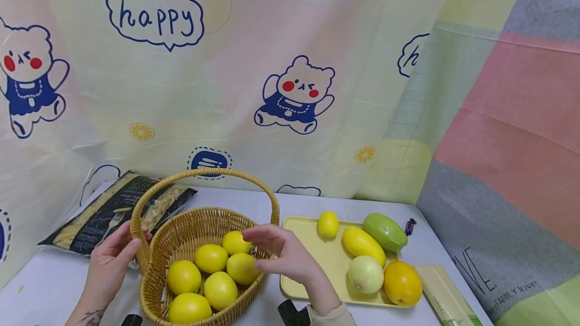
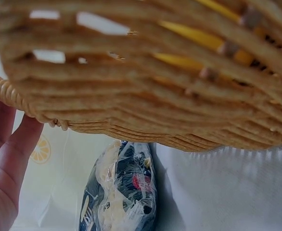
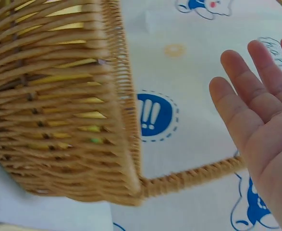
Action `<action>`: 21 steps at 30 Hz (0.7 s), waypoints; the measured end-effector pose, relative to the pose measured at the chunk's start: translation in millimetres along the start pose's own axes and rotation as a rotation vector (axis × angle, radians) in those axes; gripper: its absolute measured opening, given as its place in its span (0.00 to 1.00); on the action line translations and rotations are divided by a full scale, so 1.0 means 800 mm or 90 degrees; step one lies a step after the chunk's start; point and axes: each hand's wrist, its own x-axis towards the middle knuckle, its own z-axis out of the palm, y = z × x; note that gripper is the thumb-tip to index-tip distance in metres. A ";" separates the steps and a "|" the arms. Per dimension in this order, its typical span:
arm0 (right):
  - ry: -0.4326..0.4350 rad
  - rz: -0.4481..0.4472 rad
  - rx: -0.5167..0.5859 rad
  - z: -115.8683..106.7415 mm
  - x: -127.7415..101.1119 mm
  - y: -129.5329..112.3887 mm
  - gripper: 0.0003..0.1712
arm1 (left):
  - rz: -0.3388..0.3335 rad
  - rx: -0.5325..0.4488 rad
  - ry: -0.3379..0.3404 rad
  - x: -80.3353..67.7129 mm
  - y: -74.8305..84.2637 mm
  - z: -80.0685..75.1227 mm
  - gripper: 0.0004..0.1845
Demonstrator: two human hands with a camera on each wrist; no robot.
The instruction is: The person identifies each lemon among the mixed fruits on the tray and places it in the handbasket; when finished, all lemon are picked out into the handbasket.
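Observation:
A wicker basket (image 1: 151, 291) with a tall arched handle (image 1: 206, 171) holds several yellow lemons (image 1: 220, 290). At the lower left end of that handle, my left hand (image 1: 111, 260) grips it, thumb in front and fingers behind. In the left wrist view the fingers (image 2: 23, 137) meet the wrapped handle just beside the woven wall. My right hand (image 1: 283, 250) hovers over the basket's right side, above the lemons there. Its fingers (image 3: 234, 103) are extended and hold nothing in the right wrist view, where the handle passes behind the palm.
Right of the basket, a pale yellow tray (image 1: 308, 255) carries a lemon (image 1: 328, 225), a yellow mango (image 1: 364, 245), a green mango (image 1: 385, 232), a pale green round fruit (image 1: 365, 274) and an orange (image 1: 402, 283). A pasta bag (image 1: 109, 215) lies behind left; a flat packet (image 1: 446, 293) lies right.

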 end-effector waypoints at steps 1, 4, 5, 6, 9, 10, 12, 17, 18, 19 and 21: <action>0.002 -0.024 0.012 -0.003 -0.003 -0.002 0.27 | 0.004 0.000 0.000 0.000 0.000 0.000 0.21; 0.008 -0.085 0.048 -0.012 -0.011 -0.006 0.28 | 0.009 0.001 0.003 0.000 -0.001 0.001 0.21; 0.011 -0.101 0.060 -0.016 -0.014 -0.007 0.29 | 0.008 0.002 0.005 0.001 -0.001 0.001 0.21; 0.013 -0.119 0.069 -0.020 -0.017 -0.008 0.28 | 0.006 0.006 0.007 0.000 -0.001 0.001 0.21; 0.027 -0.149 0.092 -0.033 -0.025 -0.010 0.27 | 0.002 0.010 0.010 0.001 -0.002 0.001 0.21; 0.032 -0.158 0.096 -0.038 -0.027 -0.011 0.26 | 0.002 0.011 0.010 0.001 -0.002 0.001 0.21; 0.046 -0.176 0.104 -0.047 -0.031 -0.011 0.25 | 0.002 0.012 0.009 0.001 -0.002 0.000 0.21; 0.138 -0.222 0.098 -0.069 -0.041 -0.005 0.23 | 0.000 0.013 0.008 0.001 -0.002 0.000 0.21; 0.170 -0.225 0.094 -0.072 -0.042 -0.002 0.24 | 0.000 0.014 0.008 0.001 -0.002 0.000 0.21; 0.207 -0.221 0.087 -0.075 -0.044 0.001 0.24 | 0.000 0.015 0.009 0.001 -0.002 0.000 0.21; 0.292 -0.195 0.070 -0.081 -0.045 0.008 0.26 | -0.002 0.017 0.011 0.001 -0.002 0.000 0.21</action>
